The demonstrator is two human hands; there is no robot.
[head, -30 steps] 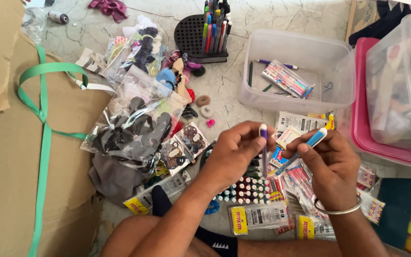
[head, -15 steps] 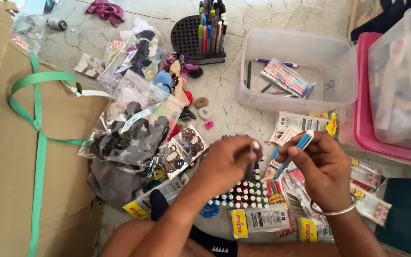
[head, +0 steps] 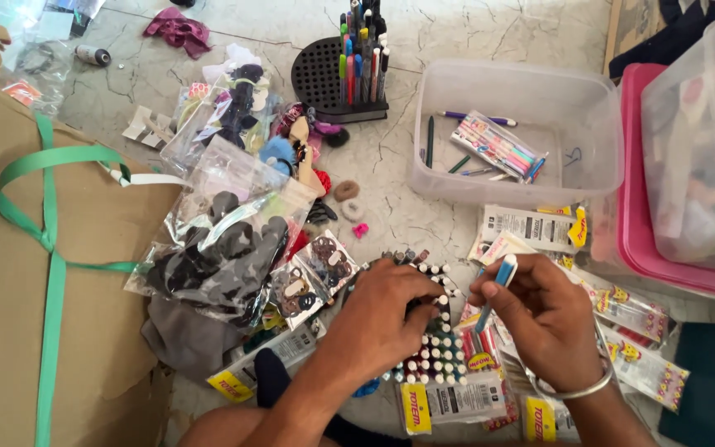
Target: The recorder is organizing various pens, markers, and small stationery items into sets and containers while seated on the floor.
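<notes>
A blue-and-white pen (head: 496, 289) stands tilted, cap end up, at near right; left of it sits a rack of white-capped pens (head: 432, 348) (tightly packed upright).

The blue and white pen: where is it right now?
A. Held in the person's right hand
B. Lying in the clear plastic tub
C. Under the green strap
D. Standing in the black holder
A. The blue and white pen sits pinched in the right hand, while the left hand rests down on the rack of small capped pens.
</notes>
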